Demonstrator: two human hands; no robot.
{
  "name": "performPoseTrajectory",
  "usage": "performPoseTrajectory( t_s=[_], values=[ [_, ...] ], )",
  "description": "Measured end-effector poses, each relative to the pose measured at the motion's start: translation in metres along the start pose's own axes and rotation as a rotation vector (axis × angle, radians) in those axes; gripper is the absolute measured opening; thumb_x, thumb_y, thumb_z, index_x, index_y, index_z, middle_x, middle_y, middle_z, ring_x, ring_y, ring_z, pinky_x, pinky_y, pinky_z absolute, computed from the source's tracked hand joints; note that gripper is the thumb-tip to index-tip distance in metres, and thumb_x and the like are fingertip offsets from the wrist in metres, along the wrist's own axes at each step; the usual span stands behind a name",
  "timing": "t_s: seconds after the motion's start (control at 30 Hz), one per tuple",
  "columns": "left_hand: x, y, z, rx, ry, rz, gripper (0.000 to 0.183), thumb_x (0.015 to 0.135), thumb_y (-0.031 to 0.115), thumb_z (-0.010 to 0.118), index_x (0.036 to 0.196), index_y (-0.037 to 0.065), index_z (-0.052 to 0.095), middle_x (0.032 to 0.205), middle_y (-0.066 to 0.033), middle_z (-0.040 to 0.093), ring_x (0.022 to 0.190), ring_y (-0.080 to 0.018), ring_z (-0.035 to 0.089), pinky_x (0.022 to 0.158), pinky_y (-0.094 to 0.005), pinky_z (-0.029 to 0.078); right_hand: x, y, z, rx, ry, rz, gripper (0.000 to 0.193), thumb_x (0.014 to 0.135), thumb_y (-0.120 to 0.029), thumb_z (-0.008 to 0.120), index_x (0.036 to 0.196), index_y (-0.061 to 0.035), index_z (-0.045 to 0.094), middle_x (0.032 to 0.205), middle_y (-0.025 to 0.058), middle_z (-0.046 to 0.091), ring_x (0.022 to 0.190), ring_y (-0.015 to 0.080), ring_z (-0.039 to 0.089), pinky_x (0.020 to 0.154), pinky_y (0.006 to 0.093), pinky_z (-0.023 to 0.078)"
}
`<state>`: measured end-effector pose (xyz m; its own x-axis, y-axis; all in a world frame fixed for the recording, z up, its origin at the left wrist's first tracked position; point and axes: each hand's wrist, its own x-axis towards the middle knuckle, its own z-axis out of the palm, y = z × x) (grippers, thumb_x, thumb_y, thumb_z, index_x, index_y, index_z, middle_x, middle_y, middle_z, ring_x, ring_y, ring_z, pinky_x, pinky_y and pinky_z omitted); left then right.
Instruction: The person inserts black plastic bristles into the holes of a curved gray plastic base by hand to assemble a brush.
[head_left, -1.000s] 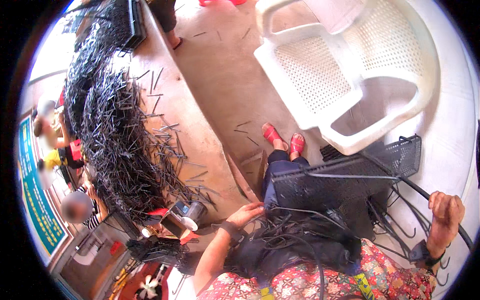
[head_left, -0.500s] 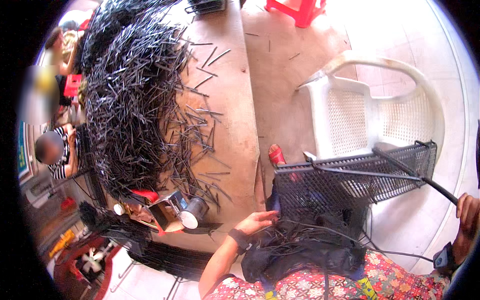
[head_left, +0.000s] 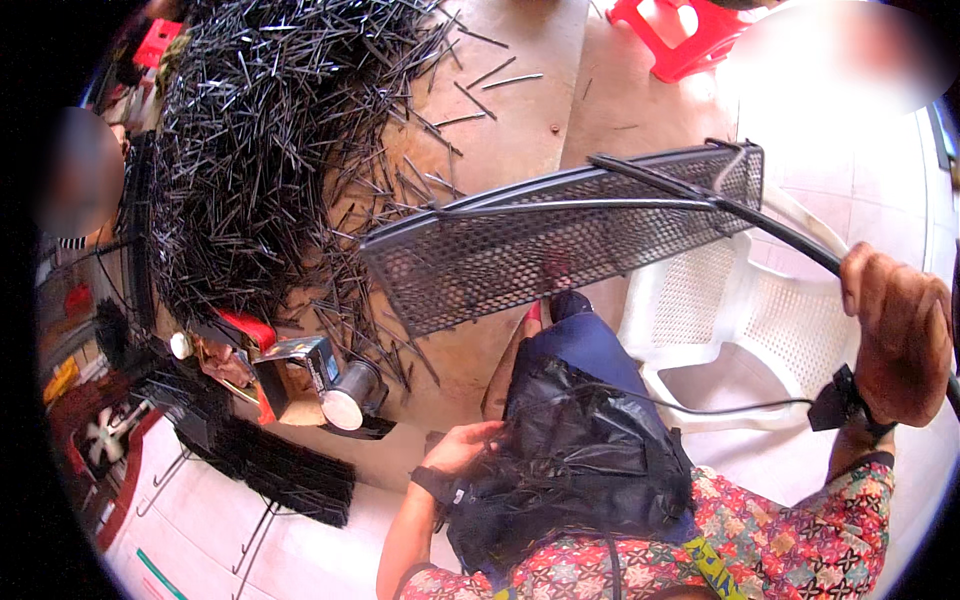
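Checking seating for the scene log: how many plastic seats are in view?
2: a white plastic chair beneath the mesh panel by the right hand, and a red stool at top; others may be hidden.

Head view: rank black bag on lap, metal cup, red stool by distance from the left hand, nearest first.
From the left hand:
1. Black bag on the lap, right at the fingers.
2. Metal cup, to the hand's left on the wooden table's near edge.
3. Red stool, far off at the top right.
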<state>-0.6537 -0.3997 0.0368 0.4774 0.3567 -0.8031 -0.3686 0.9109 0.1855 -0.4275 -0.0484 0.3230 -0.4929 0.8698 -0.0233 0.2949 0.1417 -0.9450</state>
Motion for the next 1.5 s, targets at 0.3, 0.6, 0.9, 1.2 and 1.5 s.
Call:
performPoseTrajectory(
  t_s=[0.3, 0.6, 0.9, 1.2, 1.5],
  values=[
    [0.028, -0.03, 0.018, -0.254, 0.152, 0.195, 0.05, 0.078, -0.001, 0.058, 0.124, -0.001, 0.039, 0.117, -0.0086, 0.049, 0.106, -0.0153, 0.047, 0.086, -0.0256, 0.042, 0.104, 0.027, 0.052, 0.368, -0.331, -0.012, 0.025, 0.084, -0.02, 0.037, 0.063, -0.0102, 0.029, 0.053, 0.0024, 0.027, 0.051, 0.0173, 0.028, 0.058, 0.0333, 0.028],
    [0.062, -0.036, 0.073, -0.466, 0.39, 0.404, 0.037, 0.077, -0.002, 0.059, 0.109, 0.001, 0.04, 0.098, -0.0052, 0.047, 0.09, -0.0159, 0.046, 0.081, -0.0299, 0.045, 0.13, 0.019, 0.113, 0.292, -0.544, 0.067, 0.024, 0.083, -0.016, 0.041, 0.063, -0.0109, 0.03, 0.052, 0.001, 0.029, 0.049, 0.0156, 0.029, 0.054, 0.033, 0.028],
    [0.115, -0.074, 0.08, -0.546, 0.251, 0.547, 0.058, 0.077, 0.01, 0.062, 0.125, -0.004, 0.031, 0.116, -0.0109, 0.044, 0.098, -0.0156, 0.047, 0.084, -0.0263, 0.039, 0.139, -0.003, 0.169, 0.224, -0.63, 0.045, 0.025, 0.087, -0.017, 0.036, 0.063, -0.0097, 0.031, 0.052, -0.0003, 0.024, 0.05, 0.0143, 0.026, 0.055, 0.0315, 0.027],
    [0.079, -0.086, 0.064, -0.555, 0.606, 0.363, 0.049, 0.078, 0.022, 0.062, 0.116, -0.004, 0.046, 0.103, -0.0136, 0.057, 0.094, -0.0179, 0.055, 0.082, -0.028, 0.043, 0.17, 0.002, 0.197, 0.161, -0.737, -0.178, 0.028, 0.09, -0.017, 0.036, 0.104, 0.0064, 0.044, 0.09, 0.0176, 0.053, 0.082, 0.0256, 0.054, 0.074, 0.0375, 0.044],
    [0.075, -0.121, 0.032, -0.592, 0.769, 0.564, 0.038, 0.079, 0.015, 0.061, 0.112, -0.001, 0.051, 0.097, -0.0082, 0.06, 0.088, -0.0146, 0.056, 0.078, -0.0276, 0.044, 0.158, 0.045, 0.254, -0.437, -0.941, -0.171, 0.02, 0.084, -0.013, 0.049, 0.079, 0.0053, 0.056, 0.078, 0.0093, 0.059, 0.076, 0.0153, 0.055, 0.071, 0.0262, 0.043]
  ],
)
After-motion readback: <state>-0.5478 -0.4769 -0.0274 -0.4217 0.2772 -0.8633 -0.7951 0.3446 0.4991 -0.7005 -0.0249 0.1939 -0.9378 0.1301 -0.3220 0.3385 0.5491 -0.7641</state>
